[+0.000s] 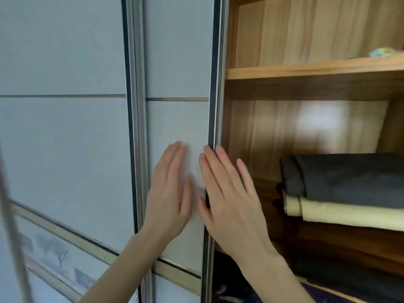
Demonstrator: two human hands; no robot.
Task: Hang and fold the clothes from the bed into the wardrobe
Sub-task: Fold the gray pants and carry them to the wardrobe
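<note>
Both hands lie flat with straight fingers at frame centre: the left hand (169, 194) presses the sliding door (178, 127), the right hand (229, 200) touches its metal edge. Folded clothes (349, 189), grey over cream, sit on the wardrobe shelf (317, 69) area, lower right.

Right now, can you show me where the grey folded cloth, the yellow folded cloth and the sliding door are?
grey folded cloth (349, 173): head view, middle of its top fold.
yellow folded cloth (341, 213): head view, front face.
sliding door (177, 62): head view, upper white panel.
</note>
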